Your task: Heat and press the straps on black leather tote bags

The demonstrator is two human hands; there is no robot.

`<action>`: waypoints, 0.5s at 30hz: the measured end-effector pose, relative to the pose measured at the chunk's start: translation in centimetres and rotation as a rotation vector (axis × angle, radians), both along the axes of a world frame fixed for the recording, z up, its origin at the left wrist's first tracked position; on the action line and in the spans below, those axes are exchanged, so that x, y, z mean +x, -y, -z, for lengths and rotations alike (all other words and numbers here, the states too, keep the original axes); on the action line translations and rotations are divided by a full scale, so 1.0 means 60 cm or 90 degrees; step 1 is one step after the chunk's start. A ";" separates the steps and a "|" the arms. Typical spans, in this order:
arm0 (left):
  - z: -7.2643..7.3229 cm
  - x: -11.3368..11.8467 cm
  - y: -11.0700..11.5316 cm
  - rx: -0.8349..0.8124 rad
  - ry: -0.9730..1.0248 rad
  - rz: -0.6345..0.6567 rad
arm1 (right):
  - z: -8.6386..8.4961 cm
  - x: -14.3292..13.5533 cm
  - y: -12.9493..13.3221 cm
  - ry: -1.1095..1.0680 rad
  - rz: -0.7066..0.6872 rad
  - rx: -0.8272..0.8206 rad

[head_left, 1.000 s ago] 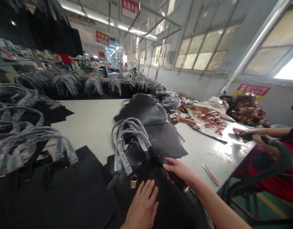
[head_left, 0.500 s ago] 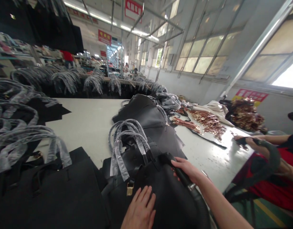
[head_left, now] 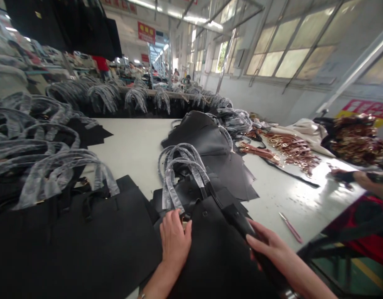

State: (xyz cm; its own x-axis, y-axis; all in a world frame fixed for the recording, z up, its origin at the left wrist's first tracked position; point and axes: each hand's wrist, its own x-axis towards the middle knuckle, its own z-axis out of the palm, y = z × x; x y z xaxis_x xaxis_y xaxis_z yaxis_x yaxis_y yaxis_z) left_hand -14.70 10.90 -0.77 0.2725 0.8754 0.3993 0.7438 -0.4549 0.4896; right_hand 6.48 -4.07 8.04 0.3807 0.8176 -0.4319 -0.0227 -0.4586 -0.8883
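Note:
A black bag (head_left: 213,245) lies in front of me, its wrapped handles (head_left: 182,174) standing up behind its top edge. On the bag's upper left part, beside a small buckle, rests my left hand (head_left: 175,236); its thumb and fingers are around the clasp strap, and the fingertips partly hide the metal piece. My right hand (head_left: 266,245) is wrapped round a black tube-like tool (head_left: 241,224) with a flat nozzle, which lies over the bag's right side. More black bags (head_left: 197,137) are stacked behind it.
Black bags with wrapped handles (head_left: 54,232) fill the left side. Pink-handled scissors or a cutter (head_left: 291,228) lie on the white table (head_left: 129,137) at right. Brown straps (head_left: 291,149) are heaped beyond. Another person's hand (head_left: 366,180) holds a dark tool at far right.
My left hand has moved up the bag to the clasp, which was bare before. My right hand and the tool have drawn back towards me. The view has shifted.

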 end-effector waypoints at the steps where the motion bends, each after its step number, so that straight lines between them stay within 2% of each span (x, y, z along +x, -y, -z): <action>1: -0.003 0.000 -0.009 -0.027 -0.015 -0.003 | 0.009 -0.016 0.004 -0.011 -0.013 0.002; 4: -0.005 0.002 -0.025 -0.060 0.020 0.046 | 0.020 -0.057 0.004 -0.016 -0.050 0.019; 7: 0.003 0.000 -0.025 -0.121 0.158 0.120 | 0.004 -0.087 -0.001 -0.010 -0.074 0.047; 11: 0.023 0.004 -0.025 -0.404 0.328 0.165 | -0.028 -0.103 -0.008 -0.046 -0.107 0.075; 15: 0.030 0.018 -0.018 -0.630 0.485 0.216 | -0.037 -0.104 -0.012 -0.065 -0.092 0.090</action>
